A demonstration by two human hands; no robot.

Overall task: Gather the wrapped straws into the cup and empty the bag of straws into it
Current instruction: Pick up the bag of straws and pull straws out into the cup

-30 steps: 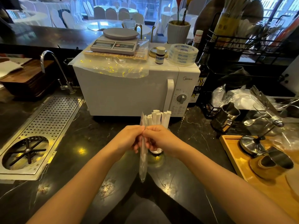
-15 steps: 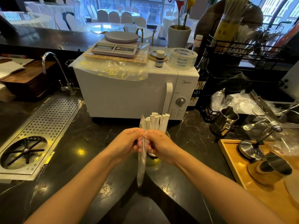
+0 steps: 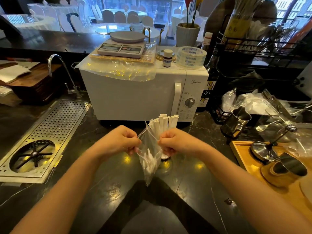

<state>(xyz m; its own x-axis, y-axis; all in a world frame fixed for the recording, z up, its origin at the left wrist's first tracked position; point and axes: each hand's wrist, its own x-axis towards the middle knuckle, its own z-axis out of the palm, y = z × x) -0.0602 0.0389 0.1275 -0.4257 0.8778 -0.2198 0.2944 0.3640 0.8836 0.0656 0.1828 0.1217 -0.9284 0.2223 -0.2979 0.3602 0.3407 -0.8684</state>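
Plastic bag [image 3: 149, 156] mouth is pinched by left hand [image 3: 118, 141] and right hand [image 3: 175, 142], parting it before emptying its straws into the cup [image 3: 164, 157].

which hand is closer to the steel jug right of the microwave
Right. The right hand, gripping the clear plastic bag, lies on the shiny steel jug side; the left hand holds the bag's far edge.

Two hands, left hand [image 3: 118, 141] and right hand [image 3: 175, 142], grip one clear bag [image 3: 149, 154]. One microwave [image 3: 143, 95] carries one scale [image 3: 123, 44], one small bottle [image 3: 167, 58] and one tape roll [image 3: 191, 57].
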